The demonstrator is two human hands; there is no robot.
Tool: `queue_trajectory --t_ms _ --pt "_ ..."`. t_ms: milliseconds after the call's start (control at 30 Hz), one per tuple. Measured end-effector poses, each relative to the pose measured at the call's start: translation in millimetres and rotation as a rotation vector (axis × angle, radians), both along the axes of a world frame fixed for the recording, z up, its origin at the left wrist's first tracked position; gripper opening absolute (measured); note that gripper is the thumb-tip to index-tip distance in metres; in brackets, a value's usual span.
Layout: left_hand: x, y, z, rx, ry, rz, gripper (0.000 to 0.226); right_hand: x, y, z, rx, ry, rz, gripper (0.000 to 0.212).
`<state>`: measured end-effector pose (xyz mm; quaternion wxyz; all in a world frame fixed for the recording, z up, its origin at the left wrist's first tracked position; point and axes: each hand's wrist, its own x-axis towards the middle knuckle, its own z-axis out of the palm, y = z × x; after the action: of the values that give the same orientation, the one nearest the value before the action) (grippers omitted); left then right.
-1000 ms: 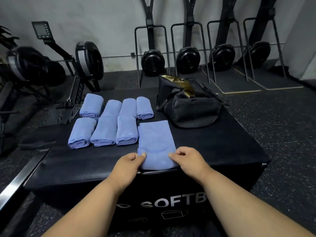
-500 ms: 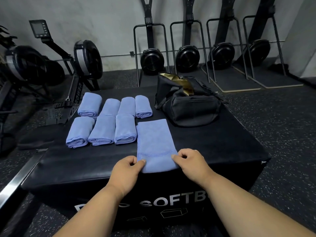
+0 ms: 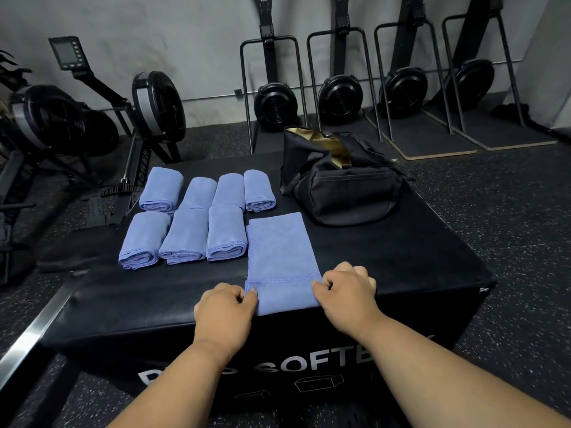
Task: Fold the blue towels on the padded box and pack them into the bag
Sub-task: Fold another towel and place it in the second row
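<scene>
My left hand (image 3: pixel 227 313) and right hand (image 3: pixel 346 291) — fingers curled — each pinch a near corner of the flat blue towel (image 3: pixel 279 257); the padded box (image 3: pixel 401 273) reads "SOFT" — remainder hidden.

A rowing machine (image 3: pixel 136 149) with a raised monitor (image 3: pixel 66 52) stands at the left of the frame; four more rowers (image 3: pixel 370 94) stand upright along the grey wall (image 3: pixel 154 29) at the top; speckled black floor (image 3: pixel 509 217) fills the right.
</scene>
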<state>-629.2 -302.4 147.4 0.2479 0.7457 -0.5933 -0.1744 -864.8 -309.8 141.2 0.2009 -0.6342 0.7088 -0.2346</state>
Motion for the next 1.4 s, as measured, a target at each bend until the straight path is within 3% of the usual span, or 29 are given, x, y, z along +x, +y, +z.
queue_trajectory --t_ms 200,267,333,400,467,567,667,867,967,1167,1300,1400 --pt "-1 1 -2 -0.113 -0.002 -0.032 0.018 1 -2 -2 -0.059 -0.003 -0.037 0.027" --pt "3 0 -6 -0.277 -0.054 -0.200 0.029 -4 -3 -4 -0.164 -0.035 0.030 0.017" --pt "7 -4 -9 -0.413 -0.173 -0.419 0.024 -10 -4 -5 -0.299 -0.015 0.163 0.007" --pt "15 -7 -11 -0.392 -0.260 -0.568 0.023 -15 -3 -7 -0.342 0.018 0.288 0.013" --pt "23 -4 -10 -0.231 -0.283 -0.623 0.045 -19 0 -8 -0.283 0.043 0.388 0.026" --pt "33 0 -13 -0.147 -0.327 -0.640 0.068 -25 3 -9 -0.190 0.133 0.474 0.057" --pt "34 -2 -14 -0.169 -0.235 -0.596 0.056 -28 2 -7 -0.172 0.141 0.450 0.060" --pt "25 1 15 -0.092 0.068 -0.549 0.022 -32 1 0 -0.132 -0.081 0.353 0.010" --pt "29 6 13 0.018 0.184 -0.489 0.014 -34 0 2 -0.084 -0.140 0.335 0.004" --pt "27 7 12 0.056 0.300 -0.443 0.008 -30 -2 5 -0.055 -0.145 0.312 0.005" --pt "24 0 13 0.076 0.423 -0.363 0.007 -27 -9 6 -0.035 -0.186 0.214 0.042" --pt "19 -3 13 0.091 0.516 -0.281 0.017 -24 -13 4 0.007 -0.144 0.150 0.051"
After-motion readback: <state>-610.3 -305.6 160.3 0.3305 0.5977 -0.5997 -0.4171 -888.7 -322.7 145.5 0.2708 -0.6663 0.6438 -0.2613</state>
